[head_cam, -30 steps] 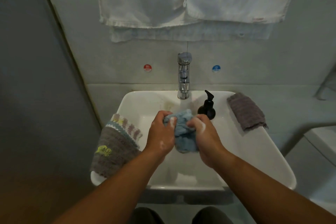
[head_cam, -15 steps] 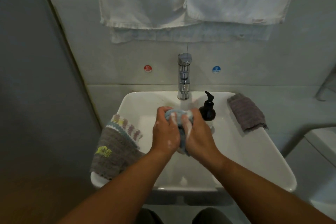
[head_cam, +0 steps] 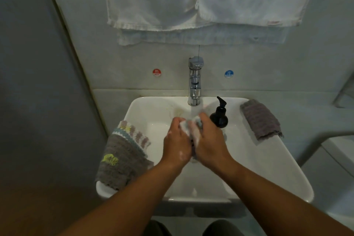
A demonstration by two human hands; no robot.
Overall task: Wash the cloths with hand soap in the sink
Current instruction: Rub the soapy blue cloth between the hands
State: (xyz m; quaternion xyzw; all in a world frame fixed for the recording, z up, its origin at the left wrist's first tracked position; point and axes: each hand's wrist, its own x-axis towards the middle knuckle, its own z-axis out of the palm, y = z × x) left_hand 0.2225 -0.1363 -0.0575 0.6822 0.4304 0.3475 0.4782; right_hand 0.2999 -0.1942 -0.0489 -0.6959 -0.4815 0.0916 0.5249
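Over the white sink (head_cam: 268, 161), my left hand (head_cam: 177, 144) and my right hand (head_cam: 209, 141) grip a bunched, soapy blue cloth (head_cam: 192, 126) between them, just below the chrome tap (head_cam: 195, 82). Most of the cloth is hidden by my fingers; white foam shows on both hands. A black soap pump bottle (head_cam: 220, 115) stands on the sink right beside my right hand. A grey cloth with a pastel border (head_cam: 124, 157) hangs over the sink's left rim. Another grey-purple cloth (head_cam: 260, 119) lies on the right rim.
White towels (head_cam: 191, 0) hang on the wall above the tap. Red hot (head_cam: 156, 72) and blue cold (head_cam: 229, 73) stickers flank the tap. A dark wall (head_cam: 38, 82) closes in on the left. A white fixture edge (head_cam: 341, 151) shows at the right.
My hands have closed together round the blue cloth and moved up toward the tap; much less of the cloth shows than a second ago.
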